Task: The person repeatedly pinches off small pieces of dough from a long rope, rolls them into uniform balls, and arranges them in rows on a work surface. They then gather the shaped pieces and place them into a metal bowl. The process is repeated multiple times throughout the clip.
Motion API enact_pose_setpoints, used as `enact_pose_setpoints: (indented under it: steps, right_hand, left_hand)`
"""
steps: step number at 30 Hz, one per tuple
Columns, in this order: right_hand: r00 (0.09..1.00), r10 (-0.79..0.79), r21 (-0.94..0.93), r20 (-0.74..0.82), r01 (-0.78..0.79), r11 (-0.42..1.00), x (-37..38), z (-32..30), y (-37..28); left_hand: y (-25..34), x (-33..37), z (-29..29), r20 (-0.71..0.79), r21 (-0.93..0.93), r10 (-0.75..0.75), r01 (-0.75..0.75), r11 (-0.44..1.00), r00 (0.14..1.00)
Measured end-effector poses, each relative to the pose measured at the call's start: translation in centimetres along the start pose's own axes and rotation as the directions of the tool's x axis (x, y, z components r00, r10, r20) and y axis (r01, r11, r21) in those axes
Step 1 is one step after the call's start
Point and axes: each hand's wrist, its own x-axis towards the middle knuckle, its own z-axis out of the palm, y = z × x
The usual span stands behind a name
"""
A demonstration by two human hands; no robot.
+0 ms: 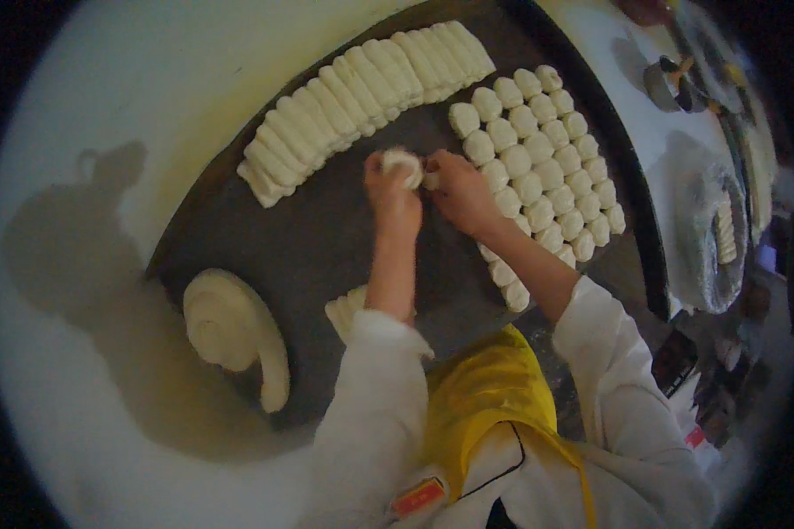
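A dark tabletop point(326, 229) is covered with pale dough in several forms. Along its far edge, a long row of dough strips point(344, 97) is laid side by side, touching; soft and apt to stretch, they would best be lifted one at a time with support beneath the middle. At the right, a block of dough balls point(538, 163) is set out in close rows; they look light and easily dented, so each would best be taken low around its sides. At the near left, a coil of dough point(220, 326) is placed with one end trailing; it is probably the heaviest and should be scooped from below. A short dough piece point(344, 309) is partly hidden by the left forearm point(393, 273).

Between the strips and the balls, a dough lump point(403, 167) is gripped in the closed left hand point(388, 189). It is likely pliable and slightly tacky, best cupped without hard squeezing. Just beside it, a small dough bit point(431, 180) appears pinched by the fingertips of the right hand point(459, 187).
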Motion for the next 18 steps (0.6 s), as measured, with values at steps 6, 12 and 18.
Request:
enact_pose_setpoints:
  steps: [6,12,18]
  right_hand:
    - [0.863,0.262,0.851,0.433,-0.486,0.196,-3.3,-0.4,-5.9]
    - [0.999,-0.020,0.137,0.027,0.016,0.990,-9.2,2.4,-8.3]
    - [0.875,-0.212,-0.328,0.435,0.373,0.868,-14.0,1.1,-7.1]
  left_hand:
    - [11.3,-10.4,-15.0,0.274,-0.449,-0.002,0.130,0.884,0.962]
    - [6.3,-20.8,-29.1,-0.595,0.724,0.449,0.203,0.659,0.666]
    - [7.9,-26.3,-24.6,0.025,0.941,0.211,0.048,-0.334,0.977]
